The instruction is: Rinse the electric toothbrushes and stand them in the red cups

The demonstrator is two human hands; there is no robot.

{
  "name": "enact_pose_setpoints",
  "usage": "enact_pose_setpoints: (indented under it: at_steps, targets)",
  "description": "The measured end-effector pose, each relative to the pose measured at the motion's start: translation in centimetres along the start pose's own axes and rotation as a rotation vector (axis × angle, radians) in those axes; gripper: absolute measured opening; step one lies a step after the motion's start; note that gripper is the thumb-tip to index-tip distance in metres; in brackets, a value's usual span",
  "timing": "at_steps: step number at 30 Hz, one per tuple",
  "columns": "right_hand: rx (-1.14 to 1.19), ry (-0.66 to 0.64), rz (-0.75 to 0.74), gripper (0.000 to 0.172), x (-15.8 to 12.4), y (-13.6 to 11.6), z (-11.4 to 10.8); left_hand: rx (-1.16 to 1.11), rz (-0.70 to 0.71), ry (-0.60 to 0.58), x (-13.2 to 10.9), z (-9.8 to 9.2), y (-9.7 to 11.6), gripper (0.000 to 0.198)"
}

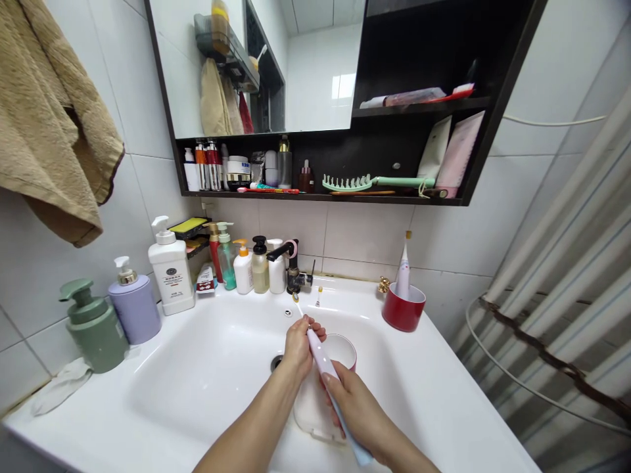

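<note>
Over the sink I hold an electric toothbrush (321,355) at a slant, its handle pale pink above and light blue at the lower end. My right hand (355,402) is wrapped round the handle. My left hand (298,347) is closed at the upper end, its fingers on the neck of the white brush head (296,301), which points toward the faucet. Whether the head is seated on the handle is hidden by the fingers. Beneath my hands, in the basin, are a cup (347,343) with a white inside and a clear plastic container (311,420), partly covered by my arms.
A black faucet (292,269) stands behind the sink (197,368), with several pump bottles (243,270) to its left. Another small brush head (318,297) is on the back ledge. At right, a red cup (404,309) holds a second electric toothbrush (403,272). A mirrored cabinet (315,79) hangs above.
</note>
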State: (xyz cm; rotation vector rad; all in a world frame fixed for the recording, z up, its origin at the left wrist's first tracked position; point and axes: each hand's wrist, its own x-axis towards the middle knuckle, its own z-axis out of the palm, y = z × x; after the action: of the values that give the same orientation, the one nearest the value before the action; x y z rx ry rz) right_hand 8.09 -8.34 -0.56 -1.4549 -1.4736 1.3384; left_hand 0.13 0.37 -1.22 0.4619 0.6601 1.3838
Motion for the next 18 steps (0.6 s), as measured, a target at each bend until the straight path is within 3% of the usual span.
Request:
enact_pose_setpoints:
  at_steps: [5, 8, 11, 18]
  targets:
    - [-0.113, -0.008, -0.059, 0.025, -0.4, 0.6, -0.2, 0.131, 0.047, 0.107, 0.7, -1.1, 1.5, 0.010]
    - [-0.058, 0.050, -0.120, 0.030, -0.5, 0.5, -0.8, 0.494, 0.013, 0.051, 1.5, -0.7, 1.7, 0.015]
    - [-0.038, 0.127, -0.173, 0.033, -0.5, 0.2, -1.6, 0.795, -0.002, 0.010, 3.4, 1.2, 0.7, 0.016]
    - [-0.016, 0.159, -0.193, 0.039, -0.1, 0.4, -2.2, 1.096, 0.066, 0.075, 9.7, 5.6, -3.0, 0.026]
